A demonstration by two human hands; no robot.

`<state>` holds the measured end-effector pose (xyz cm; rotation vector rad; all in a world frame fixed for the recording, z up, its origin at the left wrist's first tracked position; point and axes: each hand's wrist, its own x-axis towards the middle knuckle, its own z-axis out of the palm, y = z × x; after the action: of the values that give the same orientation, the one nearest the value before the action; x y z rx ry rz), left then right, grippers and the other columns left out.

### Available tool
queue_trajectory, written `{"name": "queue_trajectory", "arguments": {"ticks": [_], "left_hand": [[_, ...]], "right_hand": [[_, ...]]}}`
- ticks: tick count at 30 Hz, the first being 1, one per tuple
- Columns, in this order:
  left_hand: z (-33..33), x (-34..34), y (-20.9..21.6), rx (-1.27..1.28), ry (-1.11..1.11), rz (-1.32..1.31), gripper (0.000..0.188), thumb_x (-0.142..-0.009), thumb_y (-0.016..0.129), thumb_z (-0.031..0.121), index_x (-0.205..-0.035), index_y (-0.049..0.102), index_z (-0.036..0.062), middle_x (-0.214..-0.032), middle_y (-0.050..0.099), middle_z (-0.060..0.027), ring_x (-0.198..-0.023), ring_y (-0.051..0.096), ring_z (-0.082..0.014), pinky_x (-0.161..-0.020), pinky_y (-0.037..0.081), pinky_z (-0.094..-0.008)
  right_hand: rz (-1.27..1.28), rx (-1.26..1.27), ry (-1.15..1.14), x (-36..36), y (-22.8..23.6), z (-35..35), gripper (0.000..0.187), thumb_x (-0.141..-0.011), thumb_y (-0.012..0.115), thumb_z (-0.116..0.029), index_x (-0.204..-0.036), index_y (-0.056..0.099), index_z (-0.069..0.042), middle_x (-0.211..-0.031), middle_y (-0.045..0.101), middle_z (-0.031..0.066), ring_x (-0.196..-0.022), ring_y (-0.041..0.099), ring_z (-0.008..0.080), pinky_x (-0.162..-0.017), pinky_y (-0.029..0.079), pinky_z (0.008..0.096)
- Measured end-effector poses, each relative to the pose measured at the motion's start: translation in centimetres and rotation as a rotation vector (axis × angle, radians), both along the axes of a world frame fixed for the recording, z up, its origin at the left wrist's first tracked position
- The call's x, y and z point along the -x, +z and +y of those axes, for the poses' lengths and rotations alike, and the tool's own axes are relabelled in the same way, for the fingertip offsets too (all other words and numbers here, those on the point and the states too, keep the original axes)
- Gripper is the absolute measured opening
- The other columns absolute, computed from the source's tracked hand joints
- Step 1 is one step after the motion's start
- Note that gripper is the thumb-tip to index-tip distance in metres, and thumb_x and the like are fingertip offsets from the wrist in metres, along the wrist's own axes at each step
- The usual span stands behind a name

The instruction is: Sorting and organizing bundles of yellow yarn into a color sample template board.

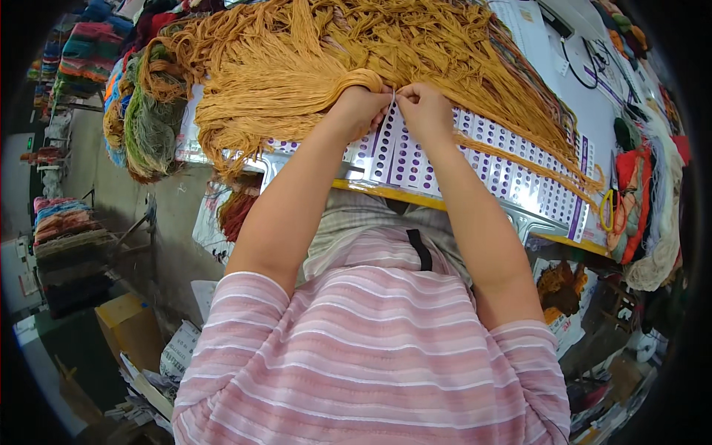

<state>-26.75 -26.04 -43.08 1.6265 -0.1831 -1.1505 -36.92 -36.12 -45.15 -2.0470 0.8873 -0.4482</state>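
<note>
My left hand (361, 111) is closed at the rounded end of a thick golden yarn bundle (274, 93), which fans out to the left across the table. Right beside it, my right hand (428, 115) pinches with thumb and forefinger. A thin white strip (392, 100) runs between the fingertips of both hands; its ends are hidden by the fingers. Beneath my hands lie white cards with rows of purple dots (411, 163). More golden yarn (445, 52) is heaped behind them, and a loose strand (526, 163) crosses the cards on the right.
A yellow edge (386, 191) borders the table in front of my body. Multicoloured skeins (152, 119) hang at the left, and red and white skeins (634, 193) at the right. Black cables (582, 63) lie at the far right. A cardboard box (130, 330) stands on the floor, lower left.
</note>
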Motion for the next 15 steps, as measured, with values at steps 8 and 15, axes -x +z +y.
{"name": "queue_trajectory", "arguments": {"ticks": [8,15], "left_hand": [[-0.7,-0.4,-0.7,-0.173,-0.014,-0.133,0.012,-0.090,0.063,0.017,-0.086,0.064,0.0049,-0.067,0.057,-0.0008,-0.056,0.053,-0.0107,-0.050,0.041,-0.0260],[2.5,-6.5,3.6,-0.264,0.079,-0.601,0.030,-0.095,0.057,0.030,-0.088,0.064,0.0007,-0.075,0.064,-0.0055,-0.062,0.059,-0.0146,-0.058,0.050,-0.0319]], "right_hand": [[-0.143,-0.001,0.112,1.6,-1.2,0.4,0.019,-0.081,0.064,-0.020,-0.094,0.072,-0.009,-0.098,0.066,0.0091,-0.088,0.065,0.0267,-0.077,0.051,0.0368],[-0.010,0.254,0.136,1.4,0.5,1.2,0.019,-0.081,0.061,-0.011,-0.100,0.062,-0.004,-0.101,0.061,0.0146,-0.091,0.063,0.0323,-0.078,0.051,0.0413]]}}
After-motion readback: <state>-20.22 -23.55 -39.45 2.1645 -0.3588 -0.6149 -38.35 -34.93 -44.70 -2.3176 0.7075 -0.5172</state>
